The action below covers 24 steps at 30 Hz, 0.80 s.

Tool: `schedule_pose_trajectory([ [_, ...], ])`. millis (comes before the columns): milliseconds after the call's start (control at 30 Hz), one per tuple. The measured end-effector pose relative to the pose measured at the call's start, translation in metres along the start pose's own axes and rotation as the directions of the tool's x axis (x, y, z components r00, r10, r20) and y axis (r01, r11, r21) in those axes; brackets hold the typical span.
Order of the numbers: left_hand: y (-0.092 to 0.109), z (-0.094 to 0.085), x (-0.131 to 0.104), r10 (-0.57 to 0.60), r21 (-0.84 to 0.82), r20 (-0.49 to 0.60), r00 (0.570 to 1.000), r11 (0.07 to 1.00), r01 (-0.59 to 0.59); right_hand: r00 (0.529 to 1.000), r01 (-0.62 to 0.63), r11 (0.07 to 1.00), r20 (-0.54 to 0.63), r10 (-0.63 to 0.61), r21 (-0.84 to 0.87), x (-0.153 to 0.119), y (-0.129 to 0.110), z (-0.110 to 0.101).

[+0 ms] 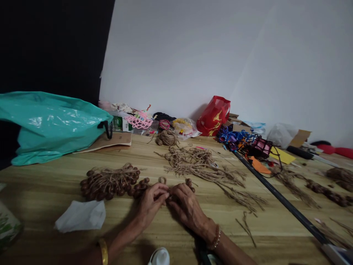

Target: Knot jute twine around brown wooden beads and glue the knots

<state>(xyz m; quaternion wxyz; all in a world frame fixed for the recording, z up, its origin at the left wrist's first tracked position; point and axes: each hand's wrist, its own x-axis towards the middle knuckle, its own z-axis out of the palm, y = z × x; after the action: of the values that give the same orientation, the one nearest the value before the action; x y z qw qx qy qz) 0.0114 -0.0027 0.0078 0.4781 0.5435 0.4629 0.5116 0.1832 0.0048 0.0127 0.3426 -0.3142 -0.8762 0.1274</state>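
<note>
My left hand, with a gold bangle at the wrist, is closed in a pinch at the middle of the table. Its fingertips meet those of my right hand, which is closed too and wears a beaded bracelet. Something small and dark shows between them, mostly hidden by the fingers. Brown beads lie beside my left hand, and more beads show just past my right knuckles. A small twine loop rests beyond the fingertips. Left of my hands is a pile of beaded twine pieces.
Loose twine and a twine ball lie behind my hands. A crumpled white tissue is at left, a white object in front. A dark bar crosses the right side. A teal bag and red bag stand behind.
</note>
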Motion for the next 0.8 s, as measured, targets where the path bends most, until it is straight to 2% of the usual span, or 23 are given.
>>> schedule_pose_trajectory([
  [267, -0.0019, -0.0006, 0.0025, 0.028, 0.056, -0.041, 0.999, 0.998, -0.026, 1.000, 0.000, 1.000, -0.007, 0.000, -0.012, -0.0014, 0.0030, 0.0019],
  [433, 0.0003, -0.0007, 0.0014, -0.007, 0.062, -0.020, 1.000, 0.998, 0.009, 1.000, -0.012, 1.000, -0.011, 0.012, -0.009, -0.0021, 0.0042, 0.0038],
  [800, 0.0012, -0.0026, 0.0001, -0.008, 0.093, 0.023, 1.000, 0.996, 0.006, 0.999, 0.002, 1.000, -0.053, -0.002, -0.002, -0.0011, 0.0046, 0.0030],
])
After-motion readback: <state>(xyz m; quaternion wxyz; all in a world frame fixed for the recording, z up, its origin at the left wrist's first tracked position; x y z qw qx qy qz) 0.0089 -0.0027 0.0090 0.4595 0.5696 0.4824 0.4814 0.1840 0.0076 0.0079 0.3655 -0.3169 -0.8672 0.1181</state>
